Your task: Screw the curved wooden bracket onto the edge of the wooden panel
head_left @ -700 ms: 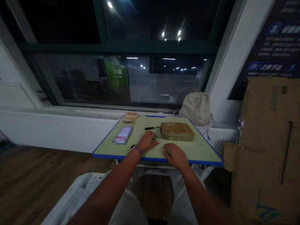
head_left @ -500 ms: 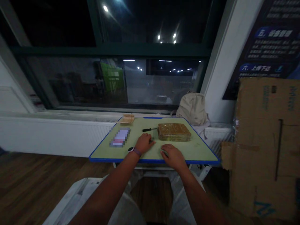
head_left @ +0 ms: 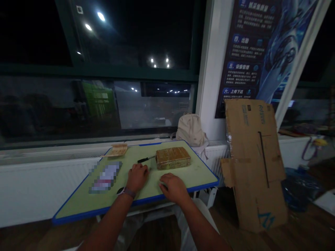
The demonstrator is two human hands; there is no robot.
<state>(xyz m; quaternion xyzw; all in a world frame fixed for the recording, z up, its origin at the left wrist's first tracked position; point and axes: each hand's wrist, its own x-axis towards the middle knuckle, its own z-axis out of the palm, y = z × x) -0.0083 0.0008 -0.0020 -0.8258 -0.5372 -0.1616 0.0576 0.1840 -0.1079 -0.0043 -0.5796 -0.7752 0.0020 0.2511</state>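
My left hand rests on the green tabletop with loosely bent fingers and nothing visible in it. A dark watch with a purple strap is on that wrist. To its right, my right hand lies on the table, thumb apart from its slightly curled fingers, and also appears unfilled. Just beyond both hands sits a parcel wrapped in shiny brown tape. A screwdriver with a black handle lies past my left fingertips, its shaft pointing at the parcel's left side.
A pixelated flat object lies on the table's left part, and an opened piece of cardboard is at the far left corner. Behind the table a beige backpack leans near the window. A large cardboard sheet stands at right.
The view has turned to the right, so the table and its things appear farther left. Both hands stay resting at about the same places on the tabletop.
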